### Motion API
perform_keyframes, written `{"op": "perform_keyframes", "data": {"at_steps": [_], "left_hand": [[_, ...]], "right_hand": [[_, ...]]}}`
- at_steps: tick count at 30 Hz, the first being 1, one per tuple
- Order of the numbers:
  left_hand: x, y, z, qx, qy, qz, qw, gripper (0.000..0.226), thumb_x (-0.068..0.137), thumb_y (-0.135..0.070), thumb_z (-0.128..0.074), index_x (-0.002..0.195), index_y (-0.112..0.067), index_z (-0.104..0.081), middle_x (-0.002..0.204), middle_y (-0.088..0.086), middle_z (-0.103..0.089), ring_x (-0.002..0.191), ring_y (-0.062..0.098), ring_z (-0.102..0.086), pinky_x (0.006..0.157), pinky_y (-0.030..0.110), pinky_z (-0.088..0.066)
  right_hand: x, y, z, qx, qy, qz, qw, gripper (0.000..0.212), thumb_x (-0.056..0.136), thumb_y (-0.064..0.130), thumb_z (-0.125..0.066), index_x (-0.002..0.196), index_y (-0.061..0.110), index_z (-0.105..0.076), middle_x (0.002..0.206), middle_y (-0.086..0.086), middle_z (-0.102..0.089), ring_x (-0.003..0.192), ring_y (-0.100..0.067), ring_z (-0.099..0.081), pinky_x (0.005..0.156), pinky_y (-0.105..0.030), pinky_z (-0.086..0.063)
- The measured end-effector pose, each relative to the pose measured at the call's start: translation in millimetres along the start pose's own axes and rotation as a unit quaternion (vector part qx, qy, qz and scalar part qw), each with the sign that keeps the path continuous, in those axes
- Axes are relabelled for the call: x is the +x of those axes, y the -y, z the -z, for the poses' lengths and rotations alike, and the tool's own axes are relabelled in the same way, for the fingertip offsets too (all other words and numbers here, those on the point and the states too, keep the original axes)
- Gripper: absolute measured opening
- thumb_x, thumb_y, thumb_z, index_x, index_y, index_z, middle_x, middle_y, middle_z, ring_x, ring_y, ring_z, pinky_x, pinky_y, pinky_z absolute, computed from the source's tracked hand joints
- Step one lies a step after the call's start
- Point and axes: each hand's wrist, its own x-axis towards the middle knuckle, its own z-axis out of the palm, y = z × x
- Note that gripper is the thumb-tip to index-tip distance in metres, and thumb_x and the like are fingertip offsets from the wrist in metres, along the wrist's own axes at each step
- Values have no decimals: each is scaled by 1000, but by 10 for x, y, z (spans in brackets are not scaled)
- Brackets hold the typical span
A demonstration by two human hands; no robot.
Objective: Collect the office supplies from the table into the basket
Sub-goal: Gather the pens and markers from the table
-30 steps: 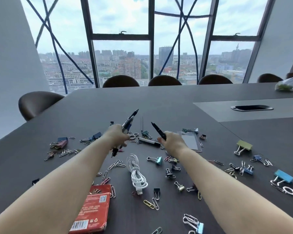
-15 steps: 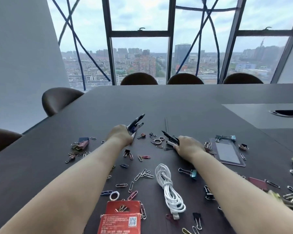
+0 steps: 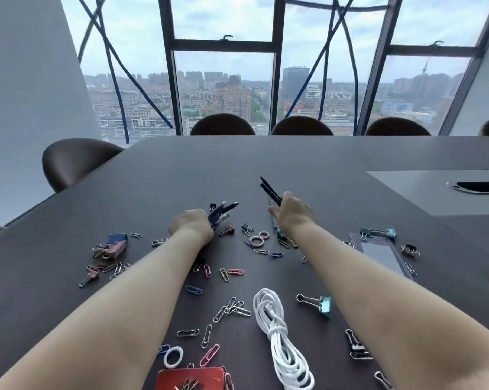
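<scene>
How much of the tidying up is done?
Nothing looks put away, and no basket is in view. The left hand holds a bunch of pens, and the right hand holds dark pens. Paper clips, binder clips and a white cable are left on the table.

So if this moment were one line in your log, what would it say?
left hand: grip shut on pens | right hand: grip shut on dark pens | paper clips, white cable on table | basket: not in view
</scene>
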Motion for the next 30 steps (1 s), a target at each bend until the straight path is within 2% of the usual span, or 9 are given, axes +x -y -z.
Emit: {"op": "perform_keyframes", "data": {"at_steps": [2, 5, 8, 11, 13, 19, 24, 27, 30], "left_hand": [[40, -5, -14, 19, 5, -5, 1000, 22, 86, -23, -54, 105, -14, -60, 116, 9, -62, 108, 29, -59, 83, 32, -48], [80, -11, -48, 35, 4, -15, 999, 22, 87, -26, -52, 104, -15, -60, 115, 9, -63, 106, 29, -59, 79, 30, -46], [92, -20, -50, 39, 3, -21, 999, 24, 89, -27, -51, 107, -14, -60, 116, 9, -62, 108, 29, -58, 79, 30, -45], [90, -13, -42, 32, 8, -21, 999, 25, 88, -27, -52, 107, -12, -60, 116, 10, -62, 107, 30, -58, 82, 31, -47], [63, -8, -30, 26, 11, -28, 999, 25, 87, -28, -52, 105, -12, -60, 114, 10, -63, 106, 30, -58, 81, 31, -47], [-69, 42, 102, -99, -10, -71, 993, 13, 83, -26, -57, 80, -15, -51, 100, 15, -65, 90, 32, -59, 71, 30, -42], [-445, 94, 296, -275, -21, -123, 953, 9, 83, -16, -62, 84, -14, -54, 88, 12, -69, 84, 26, -68, 78, 33, -51], [-737, 118, 419, -299, -14, -149, 942, 9, 82, -12, -63, 88, -11, -56, 82, 13, -66, 82, 29, -67, 75, 35, -52], [-1051, 153, 569, -315, 28, -164, 935, 11, 83, -9, -62, 85, -13, -52, 73, 8, -60, 70, 25, -59, 74, 36, -50]], "right_hand": [[167, 92, -51, -13, 28, -18, 999, 36, 86, 42, -58, 96, 8, -49, 110, -14, -62, 97, -31, -57, 72, -32, -38], [343, 139, -131, -35, 51, -61, 996, 35, 84, 46, -61, 93, 13, -52, 114, -11, -62, 102, -29, -58, 73, -30, -40], [402, 137, -223, -46, 63, -94, 993, 35, 87, 35, -58, 113, 12, -56, 123, -9, -59, 113, -28, -56, 84, -31, -44], [372, 122, -275, -51, 76, -99, 991, 29, 92, 18, -49, 119, 10, -55, 128, -10, -57, 117, -28, -54, 92, -33, -44], [341, 90, -244, -52, 79, -82, 992, 29, 93, 17, -46, 119, 8, -54, 128, -12, -57, 118, -29, -54, 93, -33, -44], [121, 31, 121, 14, 34, 3, 999, 27, 94, 23, -45, 108, 2, -52, 112, -18, -60, 104, -34, -55, 77, -32, -38], [-364, -26, 445, 117, 68, 71, 988, 19, 91, 18, -50, 98, 3, -57, 80, -8, -54, 76, -26, -50, 71, -33, -40], [-696, -38, 530, 188, 71, 61, 978, 13, 86, 11, -52, 87, 0, -59, 67, -6, -52, 59, -21, -50, 60, -29, -43], [-1013, 19, 639, 274, 122, 28, 953, 11, 87, 0, -44, 87, 4, -55, 64, -7, -55, 41, -13, -51, 40, -19, -42]]}}
